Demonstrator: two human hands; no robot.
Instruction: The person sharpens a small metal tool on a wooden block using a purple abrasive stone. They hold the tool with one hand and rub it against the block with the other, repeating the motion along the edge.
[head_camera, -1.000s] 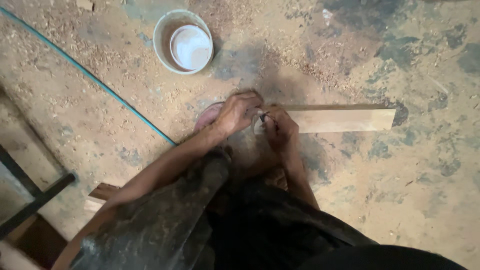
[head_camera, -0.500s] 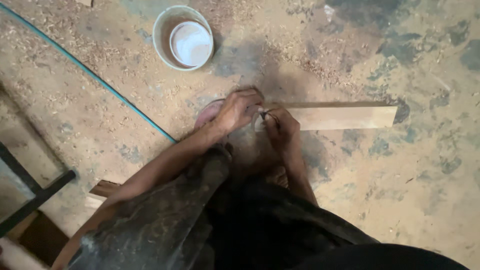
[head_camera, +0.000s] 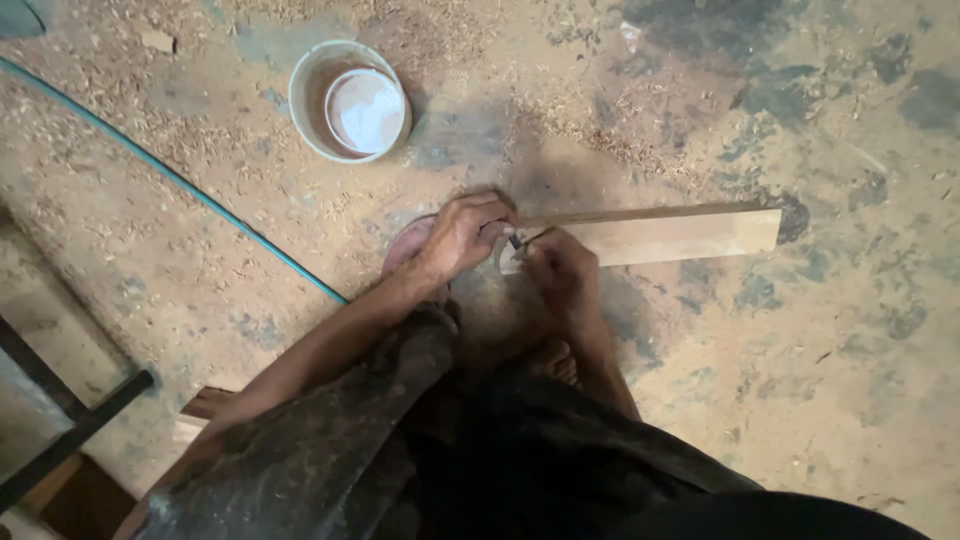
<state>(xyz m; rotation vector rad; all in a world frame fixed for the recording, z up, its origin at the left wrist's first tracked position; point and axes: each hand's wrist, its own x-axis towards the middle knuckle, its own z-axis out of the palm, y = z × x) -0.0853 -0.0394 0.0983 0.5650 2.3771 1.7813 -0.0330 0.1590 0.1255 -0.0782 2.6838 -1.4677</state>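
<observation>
**Floor-Level Work on a Wooden Plank**

On the sawdust-strewn floor, which fills the view, a person crouches with both arms reaching toward the centre. A wooden plank lies flat, running from the centre out toward 3 o'clock, its near end under the hands. A teal hose crosses the floor diagonally from 10 o'clock toward the centre. A white bucket stands at 11 o'clock, well apart from the hands, with a pale round lid inside it. A pinkish round object shows partly beneath the left wrist.

The left hand is curled, fingers pressed down at the plank's near end. The right hand sits just beside it, fingers pinched around a small dark tool held at the plank's end; the tool's kind cannot be told.
</observation>
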